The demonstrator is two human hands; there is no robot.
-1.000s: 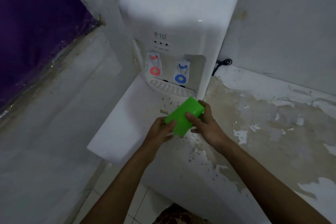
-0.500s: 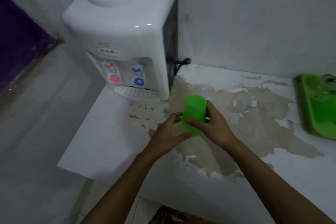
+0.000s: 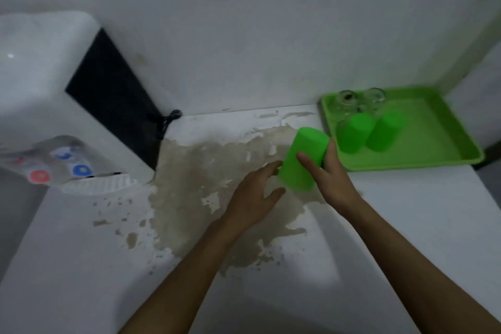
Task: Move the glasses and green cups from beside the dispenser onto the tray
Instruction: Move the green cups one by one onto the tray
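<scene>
Now the green cup is upside down and tipped, held above the counter, just left of the tray. The right hand wraps its fingers around it. The left hand is loose beside it. Set it down flat near the two green cups, not bumping the glasses at the far side.

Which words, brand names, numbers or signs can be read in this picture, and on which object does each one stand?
No text can be read.
Water dispenser: its front panel is blurred and shows no legible brand or label; only a red round mark and a blue round mark at the taps.
Green cup, held in the right hand: plain.
Green tray: plain.
</scene>
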